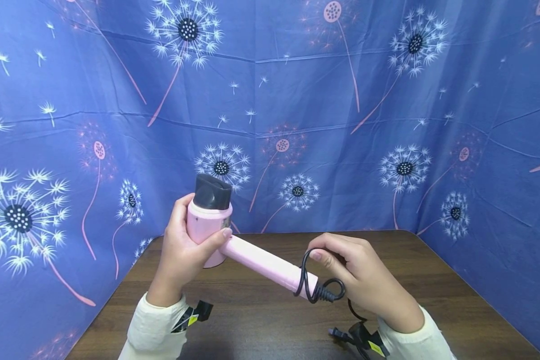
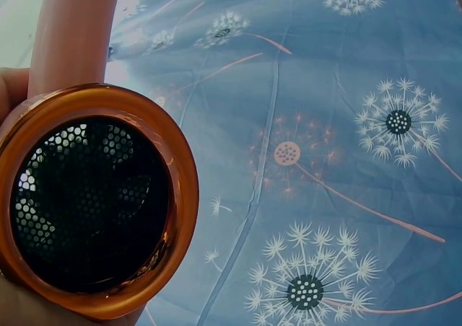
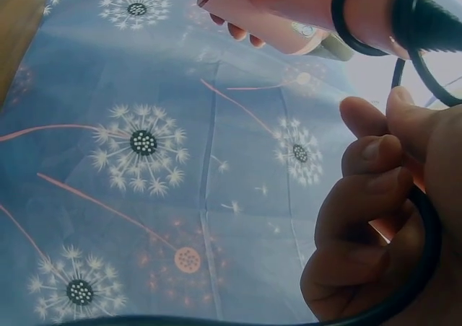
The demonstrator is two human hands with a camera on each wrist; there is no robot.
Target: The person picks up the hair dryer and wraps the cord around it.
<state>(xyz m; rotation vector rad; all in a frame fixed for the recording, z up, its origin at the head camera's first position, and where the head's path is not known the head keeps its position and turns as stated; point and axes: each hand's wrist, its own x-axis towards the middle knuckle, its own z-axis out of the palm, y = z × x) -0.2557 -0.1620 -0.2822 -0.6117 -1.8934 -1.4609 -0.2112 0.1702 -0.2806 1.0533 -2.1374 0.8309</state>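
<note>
A pink hair dryer (image 1: pixel 265 262) with a black nozzle (image 1: pixel 212 192) is held up over the table. My left hand (image 1: pixel 184 252) grips its barrel, thumb across the front, nozzle pointing up. In the left wrist view the round mesh intake (image 2: pixel 90 203) at the barrel's rear shows close up. The handle slants down to the right, and a black cord (image 1: pixel 304 272) loops around its end. Between thumb and index finger my right hand (image 1: pixel 355 265) pinches that cord beside the handle end. More cord (image 3: pixel 426 257) runs through its curled fingers in the right wrist view.
A brown wooden table (image 1: pixel 261 320) lies below both hands. The cord's plug (image 1: pixel 337 334) hangs near the right wrist. Black wrist cameras are strapped at both cuffs. Blue cloth (image 1: pixel 270 90) with dandelion prints stands behind and along both sides.
</note>
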